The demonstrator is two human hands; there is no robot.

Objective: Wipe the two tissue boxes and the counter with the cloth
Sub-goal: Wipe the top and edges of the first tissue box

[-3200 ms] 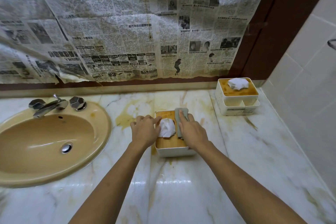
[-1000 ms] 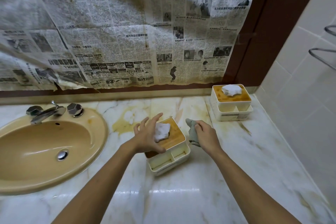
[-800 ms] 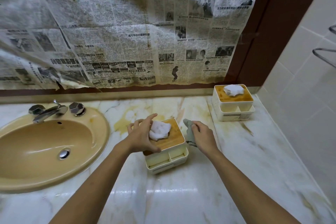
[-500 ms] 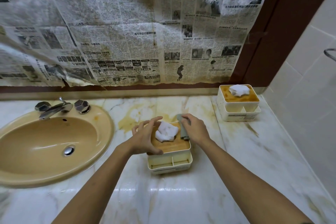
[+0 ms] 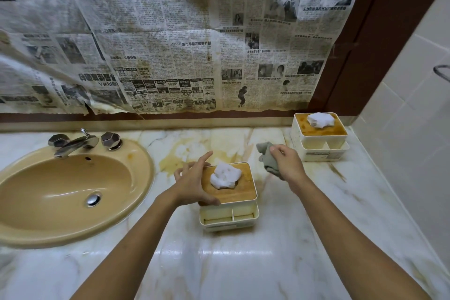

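Over marble counter (image 5: 243,263), fingers of right hand (image 5: 288,164) curl round cloth (image 5: 266,156) (bunched).

right hand (image 5: 288,165) lifted off the near tissue box (image 5: 229,192), cloth (image 5: 267,158) now held clear to its right

The left hand (image 5: 192,182) rests on the left edge of the nearer tissue box (image 5: 231,217), thumb laid across the front corner of its wooden lid and fingers spread. A white tissue (image 5: 225,175) sticks up from the lid. The right hand (image 5: 287,165) grips a bunched grey-green cloth (image 5: 266,157), held between that box and the farther tissue box (image 5: 321,147) at the back right. Both boxes stand on the stained marble worktop (image 5: 243,263). A tan sink (image 5: 60,190) with a metal tap (image 5: 73,145) lies to the left, and newspaper (image 5: 170,44) covers the wall behind.
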